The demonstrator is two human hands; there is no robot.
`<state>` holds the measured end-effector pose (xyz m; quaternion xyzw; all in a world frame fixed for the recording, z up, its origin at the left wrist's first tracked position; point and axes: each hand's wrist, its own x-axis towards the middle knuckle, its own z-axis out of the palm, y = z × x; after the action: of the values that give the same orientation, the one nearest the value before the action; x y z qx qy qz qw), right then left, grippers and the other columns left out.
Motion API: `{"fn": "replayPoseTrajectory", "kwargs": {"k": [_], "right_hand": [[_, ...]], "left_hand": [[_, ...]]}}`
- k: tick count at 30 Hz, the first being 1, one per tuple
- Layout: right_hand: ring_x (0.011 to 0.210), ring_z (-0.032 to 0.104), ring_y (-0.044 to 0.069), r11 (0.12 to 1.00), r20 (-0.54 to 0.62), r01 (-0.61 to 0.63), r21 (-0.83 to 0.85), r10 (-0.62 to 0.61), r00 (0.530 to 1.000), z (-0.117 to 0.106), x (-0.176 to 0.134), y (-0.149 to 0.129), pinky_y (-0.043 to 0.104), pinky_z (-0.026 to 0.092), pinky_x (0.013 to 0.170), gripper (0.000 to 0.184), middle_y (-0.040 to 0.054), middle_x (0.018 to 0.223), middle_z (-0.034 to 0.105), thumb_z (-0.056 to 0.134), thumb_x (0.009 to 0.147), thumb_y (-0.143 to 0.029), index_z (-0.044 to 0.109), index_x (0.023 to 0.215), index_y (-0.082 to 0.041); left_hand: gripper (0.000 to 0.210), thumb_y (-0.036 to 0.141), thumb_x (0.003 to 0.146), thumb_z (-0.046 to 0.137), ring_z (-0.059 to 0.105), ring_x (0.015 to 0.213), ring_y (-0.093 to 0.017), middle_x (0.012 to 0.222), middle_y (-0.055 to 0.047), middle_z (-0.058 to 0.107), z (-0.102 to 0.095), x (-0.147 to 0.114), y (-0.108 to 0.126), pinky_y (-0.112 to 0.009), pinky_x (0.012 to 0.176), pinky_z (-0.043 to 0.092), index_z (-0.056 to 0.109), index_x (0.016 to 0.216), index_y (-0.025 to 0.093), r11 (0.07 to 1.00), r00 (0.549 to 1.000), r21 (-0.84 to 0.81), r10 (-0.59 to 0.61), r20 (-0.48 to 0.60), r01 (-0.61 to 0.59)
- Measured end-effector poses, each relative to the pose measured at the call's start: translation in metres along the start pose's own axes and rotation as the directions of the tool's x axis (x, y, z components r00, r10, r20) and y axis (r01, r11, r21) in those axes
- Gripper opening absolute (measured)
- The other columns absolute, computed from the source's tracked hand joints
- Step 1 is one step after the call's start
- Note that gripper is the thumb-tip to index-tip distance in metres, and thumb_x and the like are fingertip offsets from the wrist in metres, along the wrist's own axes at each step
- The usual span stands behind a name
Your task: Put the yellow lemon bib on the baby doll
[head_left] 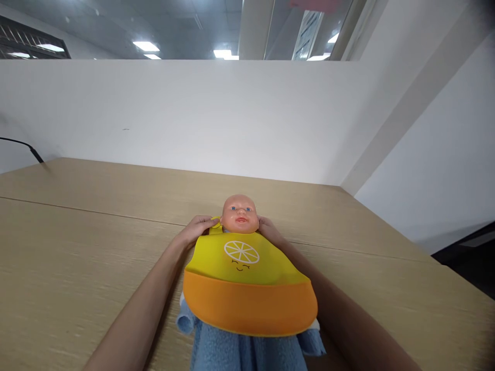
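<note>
A baby doll [240,212] in blue fleece clothes [232,348] lies face up on the table, its head toward the far side. Over its chest is spread a yellow bib [209,257] with a white citrus slice print and an orange catch pocket [251,306]. My left hand [198,228] is at the left of the doll's neck, thumb and fingers closed on the bib's yellow neck strap. On the other side, my right hand [269,229] is beside the doll's head; its fingertips are hidden behind the head and bib, so its grip is unclear.
The wooden table [96,257] has a seam across it and meets a white wall [193,113] at the back. A black cable [27,145] comes down at the far left. Something black [469,257] stands past the table's right edge. Windows run above the wall.
</note>
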<state>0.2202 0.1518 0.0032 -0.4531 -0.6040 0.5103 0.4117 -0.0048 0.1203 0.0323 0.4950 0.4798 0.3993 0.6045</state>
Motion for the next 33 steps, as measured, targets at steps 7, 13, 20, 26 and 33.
{"fn": "replayPoseTrajectory", "kwargs": {"k": [7,13,20,26,33], "right_hand": [[0.104,0.059,0.029,1.000,-0.040,-0.009,-0.026,0.008,0.999,0.002,-0.002,-0.005,0.038,0.047,0.087,0.037,0.0078,0.109,0.068,0.059,0.065,-0.036,0.070,0.095,-0.017],[0.103,0.060,0.028,1.000,-0.034,0.007,-0.007,-0.007,0.999,0.004,-0.004,-0.010,0.036,0.047,0.087,0.037,0.0083,0.108,0.068,0.059,0.064,-0.033,0.069,0.096,-0.015],[0.101,0.061,0.026,1.000,-0.018,-0.002,0.008,0.002,1.000,0.003,-0.005,-0.008,0.035,0.048,0.085,0.036,0.0067,0.108,0.068,0.058,0.068,-0.031,0.069,0.099,-0.016],[0.101,0.061,0.027,0.999,-0.020,0.018,-0.035,-0.019,1.000,0.001,-0.003,-0.005,0.037,0.049,0.086,0.038,0.0078,0.108,0.068,0.058,0.069,-0.033,0.069,0.101,-0.016],[0.102,0.061,0.027,0.996,0.013,0.016,-0.090,-0.015,1.000,-0.006,0.004,0.006,0.037,0.049,0.086,0.035,0.0059,0.104,0.069,0.058,0.068,-0.033,0.070,0.097,-0.018]], "left_hand": [[0.038,0.049,0.062,0.068,0.031,0.042,-0.007,0.045,0.006,0.037,-0.002,0.002,-0.001,-0.023,0.044,0.020,0.051,0.053,0.016,0.996,0.999,0.084,0.043,-0.026,-0.040],[0.035,0.048,0.067,0.063,0.050,0.055,-0.013,0.063,-0.002,0.062,-0.005,0.006,-0.005,-0.024,0.052,0.034,0.065,0.069,0.013,0.993,0.997,0.086,0.078,0.010,-0.078],[0.036,0.049,0.064,0.070,0.043,0.045,-0.008,0.051,0.004,0.051,-0.005,0.003,-0.003,-0.022,0.046,0.030,0.059,0.064,0.015,1.000,0.999,0.013,-0.004,0.050,0.003],[0.031,0.040,0.062,0.076,0.046,0.043,-0.006,0.053,0.004,0.056,-0.008,0.001,-0.008,-0.020,0.046,0.032,0.061,0.068,0.014,0.992,0.996,-0.118,-0.021,0.083,0.031],[0.031,0.033,0.055,0.081,0.044,0.038,-0.006,0.048,0.004,0.055,-0.013,0.009,-0.017,-0.020,0.042,0.031,0.057,0.060,0.014,0.982,0.997,-0.190,0.034,0.075,-0.020]]}}
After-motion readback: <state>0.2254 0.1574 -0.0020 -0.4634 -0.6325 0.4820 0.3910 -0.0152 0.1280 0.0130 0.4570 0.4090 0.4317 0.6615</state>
